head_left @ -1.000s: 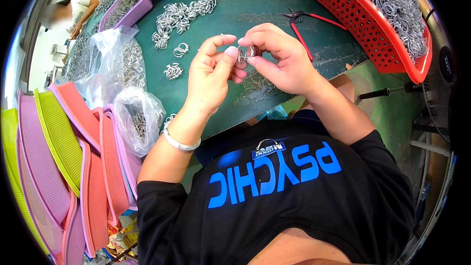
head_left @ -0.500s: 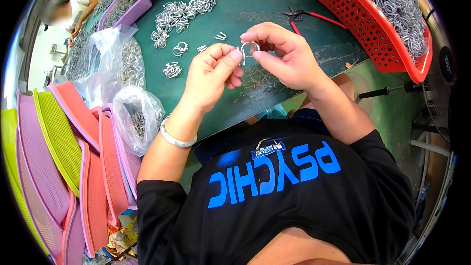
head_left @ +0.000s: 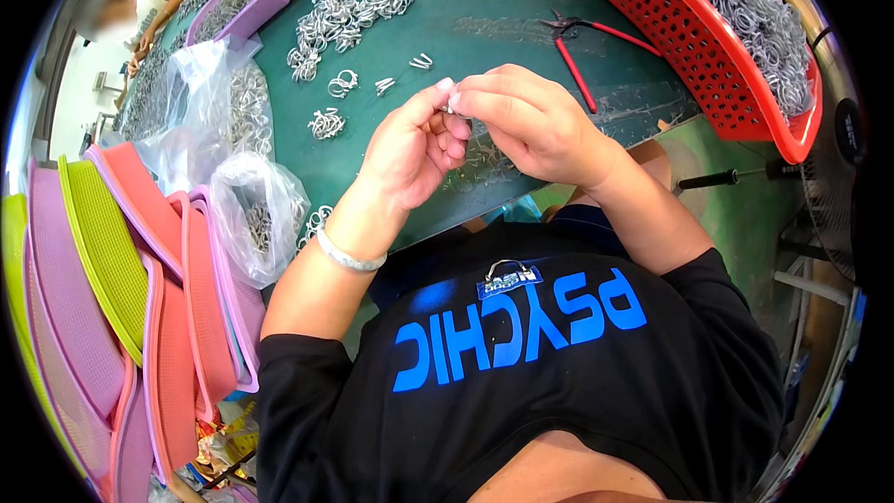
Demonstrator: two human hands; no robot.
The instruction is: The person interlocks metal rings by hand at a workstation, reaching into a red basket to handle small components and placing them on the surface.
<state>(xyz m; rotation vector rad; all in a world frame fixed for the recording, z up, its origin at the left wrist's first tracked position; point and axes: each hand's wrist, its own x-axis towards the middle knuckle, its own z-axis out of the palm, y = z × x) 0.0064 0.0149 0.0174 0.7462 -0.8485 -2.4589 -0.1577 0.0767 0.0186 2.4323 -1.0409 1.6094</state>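
Observation:
My left hand [head_left: 414,144] and my right hand [head_left: 540,121] meet over the near part of the table. Both are closed in a pinch, thumb against fingers, on one small silver metal ring [head_left: 451,110]; only a bit of it peeks out between the fingertips. Just beyond the left hand lie two loose wire coils, one [head_left: 385,87] close to it and another [head_left: 421,61] farther off. Left of these rest a small cluster of rings [head_left: 343,84] and a tighter bunch [head_left: 326,124]. Red-handled pliers [head_left: 576,74] lie opened beyond the right hand.
A larger heap of rings [head_left: 340,28] lies farther back on the green table [head_left: 494,42]. At the right stands a red basket [head_left: 689,33] full of rings. Clear plastic bags [head_left: 256,224] and stacked colored baskets [head_left: 112,289] crowd the left. A person [head_left: 149,9] is at far left.
My right hand has turned and come nearer, its fingers now covering most of the ring that showed between the hands. The left hand has tilted, palm more upward. More of the pliers' handle shows.

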